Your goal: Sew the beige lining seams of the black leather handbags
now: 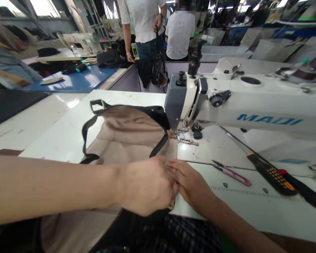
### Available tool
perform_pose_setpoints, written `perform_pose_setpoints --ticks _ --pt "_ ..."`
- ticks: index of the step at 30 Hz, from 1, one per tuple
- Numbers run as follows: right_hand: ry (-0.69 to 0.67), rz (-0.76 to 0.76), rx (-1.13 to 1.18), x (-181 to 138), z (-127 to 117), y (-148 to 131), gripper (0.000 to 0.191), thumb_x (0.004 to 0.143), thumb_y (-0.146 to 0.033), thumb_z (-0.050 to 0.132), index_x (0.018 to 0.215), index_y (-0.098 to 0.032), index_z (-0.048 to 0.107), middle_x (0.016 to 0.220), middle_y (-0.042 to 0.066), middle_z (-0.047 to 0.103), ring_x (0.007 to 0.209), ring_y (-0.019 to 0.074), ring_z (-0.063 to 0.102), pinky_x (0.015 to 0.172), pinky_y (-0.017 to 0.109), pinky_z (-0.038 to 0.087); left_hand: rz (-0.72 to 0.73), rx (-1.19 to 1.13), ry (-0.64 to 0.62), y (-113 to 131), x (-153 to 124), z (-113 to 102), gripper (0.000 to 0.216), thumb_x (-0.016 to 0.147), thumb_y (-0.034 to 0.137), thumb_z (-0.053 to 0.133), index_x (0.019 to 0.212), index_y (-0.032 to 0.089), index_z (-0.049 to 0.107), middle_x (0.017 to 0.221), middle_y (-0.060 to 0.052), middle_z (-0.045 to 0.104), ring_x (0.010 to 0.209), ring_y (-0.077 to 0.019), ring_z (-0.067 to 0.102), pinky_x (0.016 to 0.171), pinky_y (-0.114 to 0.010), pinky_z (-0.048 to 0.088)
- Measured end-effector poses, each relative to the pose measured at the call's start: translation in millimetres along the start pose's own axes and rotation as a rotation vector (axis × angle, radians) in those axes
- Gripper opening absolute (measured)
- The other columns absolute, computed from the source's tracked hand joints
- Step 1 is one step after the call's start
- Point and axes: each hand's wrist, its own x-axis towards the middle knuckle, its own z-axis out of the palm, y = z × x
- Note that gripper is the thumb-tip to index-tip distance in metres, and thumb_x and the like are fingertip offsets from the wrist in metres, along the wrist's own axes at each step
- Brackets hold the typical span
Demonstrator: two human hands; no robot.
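A bag (126,140) with tan lining and black trim lies spread over the sewing table, its lower part hanging toward my lap. My left hand (147,186) is closed in a fist on the bag's near right edge. Against its knuckles, my right hand (188,179) pinches the same edge, its fingertips partly hidden behind the left hand. Just beyond both hands, the bag's right edge reaches the presser foot (183,135) of a white sewing machine (247,102). A black strap with a metal buckle (97,105) stands up at the bag's far left corner.
Pink-handled thread snips (234,175) lie right of my right hand. Farther right are a screwdriver (272,174) with a black and orange handle and another black-handled tool (305,191). A person (146,28) stands behind the table holding a black bag (159,72); another person (180,35) is beyond.
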Motion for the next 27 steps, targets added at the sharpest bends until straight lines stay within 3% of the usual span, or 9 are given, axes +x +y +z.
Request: perform_pose_setpoints --ticks 2,4,7,9,12,17,20,24,27 --pt "-0.029 0.008 0.020 -10 1 -12 0.041 0.081 0.000 0.041 0.114 -0.011 0.063 0.120 0.018 0.057 0.117 0.0294 0.052 0.094 0.046 0.052 -0.032 0.093 -0.026 -15 11 14 0.016 0.083 0.017 0.052 0.097 0.014 0.059 0.093 -0.008 0.062 0.078 -0.0221 0.058 0.071 -0.036 0.048" --pt "-0.047 0.044 -0.012 -15 1 -19 0.047 0.079 0.002 0.041 0.119 -0.013 0.061 0.129 0.018 0.051 0.121 0.0301 0.049 0.097 0.048 0.050 -0.168 0.186 -0.025 -32 13 28 0.043 0.080 0.017 0.054 0.122 0.008 0.050 0.113 -0.015 0.058 0.094 -0.0277 0.058 0.081 -0.039 0.048" --pt "-0.013 0.151 -0.040 -16 -1 -22 0.056 0.081 -0.002 0.042 0.136 -0.011 0.044 0.138 0.019 0.043 0.125 0.0307 0.045 0.099 0.051 0.048 -0.204 0.214 -0.033 -50 2 45 0.058 0.081 0.017 0.050 0.137 0.010 0.038 0.126 -0.016 0.053 0.105 -0.0284 0.055 0.091 -0.041 0.044" --pt "0.062 0.240 -0.008 -15 -2 -20 0.054 0.085 -0.007 0.044 0.139 -0.009 0.038 0.135 0.020 0.044 0.124 0.0302 0.044 0.100 0.052 0.047 -0.155 0.181 -0.032 -54 -7 51 0.052 0.085 0.016 0.045 0.136 0.009 0.038 0.137 -0.015 0.046 0.119 -0.0275 0.048 0.102 -0.040 0.038" --pt "0.114 0.297 0.043 -13 -3 -16 0.039 0.087 -0.009 0.042 0.126 -0.013 0.050 0.121 0.015 0.054 0.115 0.0274 0.051 0.097 0.048 0.048 -0.123 0.099 -0.023 -54 -9 51 0.055 0.082 0.015 0.048 0.135 0.003 0.036 0.143 -0.019 0.037 0.131 -0.0276 0.037 0.111 -0.038 0.028" --pt "0.109 0.331 0.027 -6 -7 -10 0.026 0.090 -0.011 0.044 0.107 -0.019 0.063 0.099 0.008 0.065 0.091 0.0248 0.060 0.081 0.043 0.053 -0.150 0.020 0.003 -51 1 44 0.043 0.079 0.010 0.046 0.122 0.013 0.047 0.107 -0.011 0.054 0.097 -0.0246 0.054 0.093 -0.038 0.045" --pt "0.059 0.279 0.123 -1 -9 -6 0.034 0.087 -0.007 0.044 0.113 -0.020 0.063 0.105 0.006 0.066 0.097 0.0228 0.060 0.087 0.042 0.052 -0.169 -0.024 0.025 -51 0 44 0.028 0.076 0.008 0.048 0.104 0.014 0.051 0.103 -0.011 0.052 0.098 -0.0241 0.053 0.099 -0.040 0.042" --pt "0.102 0.292 0.304 3 -11 4 0.048 0.081 -0.002 0.041 0.119 -0.023 0.061 0.128 0.005 0.055 0.115 0.0198 0.055 0.094 0.038 0.051 -0.175 -0.048 0.076 -54 -7 42 0.046 0.075 0.005 0.049 0.120 0.009 0.044 0.124 -0.016 0.046 0.120 -0.0267 0.044 0.111 -0.041 0.032" --pt "0.110 0.297 0.241 6 -13 11 0.043 0.083 -0.003 0.043 0.117 -0.022 0.061 0.128 0.007 0.053 0.116 0.0213 0.053 0.095 0.039 0.051 -0.186 -0.046 0.090 -57 -10 39 0.053 0.075 0.004 0.048 0.127 0.008 0.039 0.133 -0.018 0.041 0.128 -0.0270 0.039 0.112 -0.039 0.032"
